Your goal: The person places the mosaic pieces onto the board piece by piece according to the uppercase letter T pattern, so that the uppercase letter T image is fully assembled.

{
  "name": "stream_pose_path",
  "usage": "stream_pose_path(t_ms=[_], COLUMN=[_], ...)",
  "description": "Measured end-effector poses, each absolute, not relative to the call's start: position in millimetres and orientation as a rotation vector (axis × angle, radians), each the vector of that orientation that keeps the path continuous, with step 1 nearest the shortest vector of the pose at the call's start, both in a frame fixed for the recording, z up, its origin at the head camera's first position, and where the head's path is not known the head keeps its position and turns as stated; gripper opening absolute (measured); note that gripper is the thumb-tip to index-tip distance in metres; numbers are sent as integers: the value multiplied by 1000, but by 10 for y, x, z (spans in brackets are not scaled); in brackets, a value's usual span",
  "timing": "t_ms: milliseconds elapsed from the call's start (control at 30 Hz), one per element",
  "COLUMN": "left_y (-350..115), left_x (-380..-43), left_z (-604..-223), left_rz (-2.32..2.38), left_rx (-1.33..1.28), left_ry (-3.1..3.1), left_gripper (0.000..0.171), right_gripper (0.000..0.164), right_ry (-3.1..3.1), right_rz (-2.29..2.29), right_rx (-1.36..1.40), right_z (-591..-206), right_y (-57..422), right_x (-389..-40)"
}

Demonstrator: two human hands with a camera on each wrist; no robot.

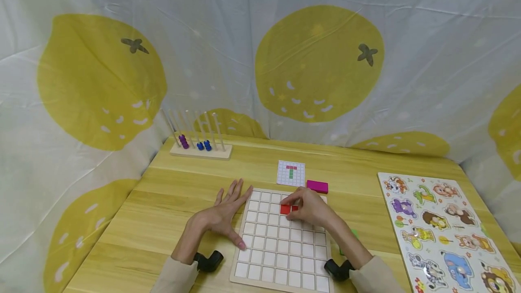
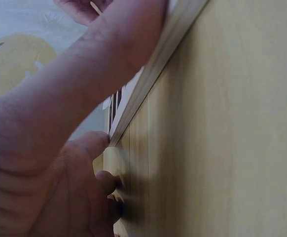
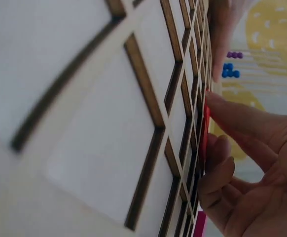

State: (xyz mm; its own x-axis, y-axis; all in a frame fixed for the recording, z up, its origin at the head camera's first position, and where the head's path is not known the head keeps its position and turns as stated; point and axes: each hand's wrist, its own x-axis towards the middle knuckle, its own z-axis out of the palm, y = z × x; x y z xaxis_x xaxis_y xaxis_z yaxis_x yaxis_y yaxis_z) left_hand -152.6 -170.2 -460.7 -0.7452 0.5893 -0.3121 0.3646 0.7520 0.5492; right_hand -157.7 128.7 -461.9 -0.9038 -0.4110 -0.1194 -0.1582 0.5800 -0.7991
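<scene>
A wooden grid board (image 1: 260, 279) with white squares lies on the table. My left hand (image 1: 224, 216) is spread along its left side, thumb at the lower edge and a fingertip near the top left corner. In the left wrist view, fingers (image 2: 96, 143) touch the board's side (image 2: 148, 79). Over the board's upper part, my right hand (image 1: 311, 207) pinches a red tile (image 1: 295, 209) with thumb and index finger. Another red tile (image 1: 286, 210) sits beside it in a square. The right wrist view shows red (image 3: 205, 128) at the fingertips, partly hidden by the hand (image 3: 262, 163).
Behind the board lie a pattern card (image 1: 284, 180) with a red and green T, and a magenta block (image 1: 317, 186). Something green (image 1: 342, 251) is partly hidden by my right forearm. A peg stand (image 1: 201, 151) with beads stands back left; an animal puzzle (image 1: 439, 238) lies right.
</scene>
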Motion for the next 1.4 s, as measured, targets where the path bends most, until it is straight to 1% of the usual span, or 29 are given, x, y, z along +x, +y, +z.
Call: stream_pose_path(t_ms=[233,500,733,900,1167,1400], left_y=[-1709,-1713,-1722,-1716,-1715,-1710], left_x=[-1529,-1528,-1531,-1532,-1530,-1531], left_z=[-4616,-4611,-4616,-4615,-4609,-4611], left_rz=[633,637,633,639,648,652], left_rx=[723,718,719,721,711,708], left_ry=[2478,2472,2476,2473,2465,2460], left_gripper=[149,149,149,149,148,148], right_gripper=[26,29,29,27,30,23], right_ry=[2554,2553,2512,2493,2335,2405], right_rz=[-1247,-1286,-1330,-1338,-1418,-1384], right_rx=[-502,-409,-421,-440,-443,-374], right_z=[-4558,-4462,-4550,-4658,-4745,-4738], right_y=[1429,1888,2304,2516,2653,2659], right_x=[-1515,-1395,-1329,-1315,-1304,-1321])
